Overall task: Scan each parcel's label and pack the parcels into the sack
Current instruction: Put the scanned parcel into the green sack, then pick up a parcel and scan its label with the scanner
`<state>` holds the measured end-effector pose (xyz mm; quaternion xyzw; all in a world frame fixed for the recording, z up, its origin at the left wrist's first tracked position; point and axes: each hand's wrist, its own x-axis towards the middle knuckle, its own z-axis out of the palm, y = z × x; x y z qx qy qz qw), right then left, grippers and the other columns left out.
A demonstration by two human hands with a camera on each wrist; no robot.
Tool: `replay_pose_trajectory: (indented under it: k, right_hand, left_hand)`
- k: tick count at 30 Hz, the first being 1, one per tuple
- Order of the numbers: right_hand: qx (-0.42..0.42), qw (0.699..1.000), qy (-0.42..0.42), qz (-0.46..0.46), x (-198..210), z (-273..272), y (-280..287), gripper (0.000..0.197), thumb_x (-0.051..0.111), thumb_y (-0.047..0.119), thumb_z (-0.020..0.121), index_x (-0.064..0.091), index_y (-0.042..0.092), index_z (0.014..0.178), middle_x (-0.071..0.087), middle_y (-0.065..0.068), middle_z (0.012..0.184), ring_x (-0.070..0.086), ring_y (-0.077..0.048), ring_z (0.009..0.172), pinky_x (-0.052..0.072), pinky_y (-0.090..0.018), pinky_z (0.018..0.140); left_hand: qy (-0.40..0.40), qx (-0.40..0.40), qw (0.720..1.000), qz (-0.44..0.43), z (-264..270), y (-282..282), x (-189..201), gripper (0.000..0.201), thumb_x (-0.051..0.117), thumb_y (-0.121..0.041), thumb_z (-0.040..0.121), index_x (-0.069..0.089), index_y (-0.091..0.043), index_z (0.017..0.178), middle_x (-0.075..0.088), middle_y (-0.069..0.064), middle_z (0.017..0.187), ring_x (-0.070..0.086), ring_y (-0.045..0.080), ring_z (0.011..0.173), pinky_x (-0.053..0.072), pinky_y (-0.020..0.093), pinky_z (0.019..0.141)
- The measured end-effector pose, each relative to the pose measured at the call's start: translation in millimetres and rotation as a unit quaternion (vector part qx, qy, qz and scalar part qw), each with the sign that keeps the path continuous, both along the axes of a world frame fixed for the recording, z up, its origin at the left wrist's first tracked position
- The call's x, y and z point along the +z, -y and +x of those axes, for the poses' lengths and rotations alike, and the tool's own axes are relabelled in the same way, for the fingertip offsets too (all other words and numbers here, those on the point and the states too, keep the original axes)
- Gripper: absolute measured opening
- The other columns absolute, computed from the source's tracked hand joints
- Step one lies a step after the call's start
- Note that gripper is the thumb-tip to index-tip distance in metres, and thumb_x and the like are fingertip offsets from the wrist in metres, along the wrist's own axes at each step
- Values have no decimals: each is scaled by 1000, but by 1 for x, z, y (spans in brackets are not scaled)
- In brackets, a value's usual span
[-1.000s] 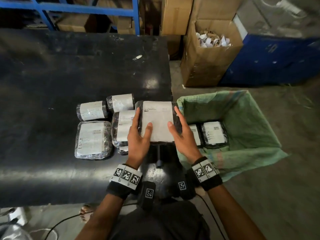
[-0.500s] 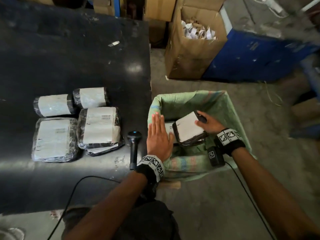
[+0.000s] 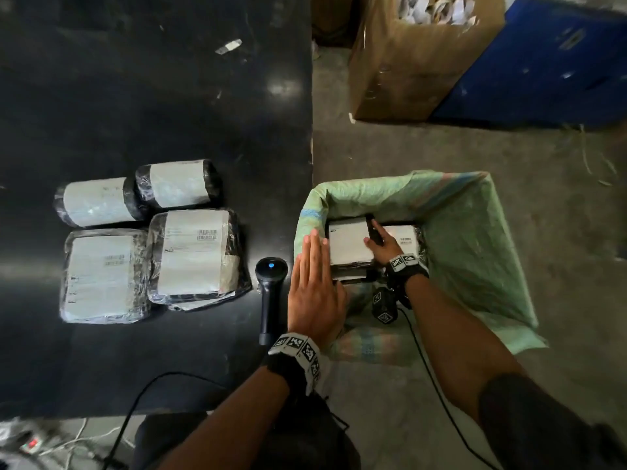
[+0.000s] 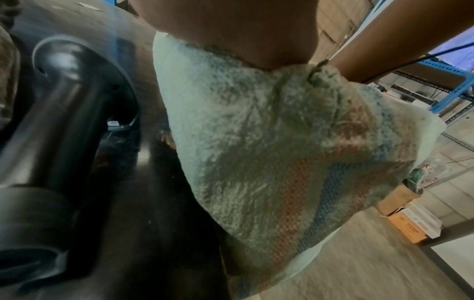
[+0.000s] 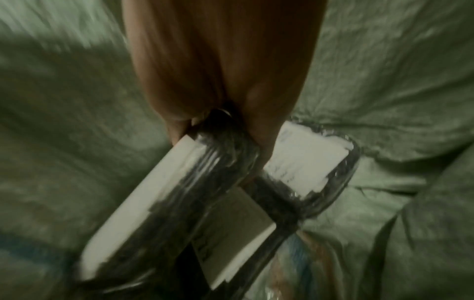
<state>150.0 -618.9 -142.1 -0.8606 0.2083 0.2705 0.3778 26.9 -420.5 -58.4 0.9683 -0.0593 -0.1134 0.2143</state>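
Note:
A green woven sack point(image 3: 468, 232) stands open on the floor right of the black table point(image 3: 152, 96). My right hand point(image 3: 380, 244) reaches into it and grips the edge of a black-wrapped parcel with a white label point(image 3: 347, 244), which lies on other parcels point(image 3: 405, 237) in the sack. In the right wrist view the fingers clasp that parcel point(image 5: 179, 192) above another one point(image 5: 305, 162). My left hand point(image 3: 315, 283) rests flat with straight fingers on the sack's near rim point(image 4: 256, 142). Several labelled parcels point(image 3: 193, 252) lie on the table. A black barcode scanner point(image 3: 269, 293) lies beside my left hand.
A cardboard box point(image 3: 417, 62) full of paper scraps stands on the floor behind the sack, with a blue panel point(image 3: 549, 69) to its right. The scanner's cable point(image 3: 135, 412) runs off the table's front edge. Concrete floor surrounds the sack.
The parcel went from the table into the sack in my right hand and now lies lower and flatter on the others. My left hand left the parcel and settled on the sack's rim.

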Motion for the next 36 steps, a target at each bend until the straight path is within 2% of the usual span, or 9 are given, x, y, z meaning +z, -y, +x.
replay_pose_trajectory:
  k: [5,8,10,14,18,22,28,32,36]
  right_hand:
    - [133,981,-79,-120,-48,-12,-17,76,43,19,102,-9,23,158,20,-16,163,45,-41,135,40,-39,106]
    - [167,972,-105,-125,-55,-12,-9,79,44,18,102,-13,11,156,6,-15,165,24,-37,149,26,-37,115]
    - [174,971,-124,-111,-52,-7,-3,81,48,19,101,-12,13,156,12,-15,164,26,-38,147,27,-36,116]
    - [167,968,-143,-123,-24,7,-1,72,53,31,98,16,16,158,35,-18,157,42,-37,138,37,-36,109]
    - [120,980,-25,-157,52,21,-20,48,50,42,96,58,18,136,57,-15,140,54,-37,127,44,-42,106]
    - [54,987,129,-73,122,-5,-59,42,49,51,91,60,33,128,74,5,102,66,-23,107,52,-44,94]
    - [70,978,135,144,152,-80,-152,34,58,51,87,64,35,116,74,-1,84,73,-22,80,58,-48,83]
    - [179,981,50,49,127,-110,-190,64,48,56,93,35,25,147,69,-10,117,62,-32,114,45,-37,99]
    - [114,992,14,60,93,-116,-207,86,47,57,93,0,24,157,43,-14,152,51,-34,132,39,-39,109]
  left_hand:
    - [21,-6,1000,22,2,-6,-9,79,34,-37,95,6,-4,162,-4,16,170,-4,28,159,14,47,128]
    - [20,-6,1000,9,3,-4,-11,80,37,-38,95,7,-6,162,-6,15,170,-5,27,159,14,48,128]
    - [19,-6,1000,1,5,-2,-10,82,38,-39,94,7,-8,162,-7,15,170,-5,28,159,14,49,128]
    - [10,-29,1000,-4,10,-4,-5,82,39,-45,94,10,-10,163,-8,19,170,-4,33,158,13,48,128]
    - [-1,-57,994,-93,20,-29,4,71,47,-41,98,26,-13,159,15,17,169,20,34,155,26,48,125]
    - [51,1,974,-220,33,-91,30,51,50,-32,98,51,-15,146,58,9,137,58,26,121,50,43,102]
    - [143,185,968,-94,19,-198,23,59,52,-41,93,50,-15,146,46,20,147,44,37,136,42,51,111]
    - [82,258,960,-69,3,-248,2,75,63,-48,94,30,-28,158,25,19,163,20,37,153,29,57,120]
    - [5,276,942,-190,1,-273,-12,90,59,-72,83,18,-45,159,12,8,171,0,28,158,12,55,125]
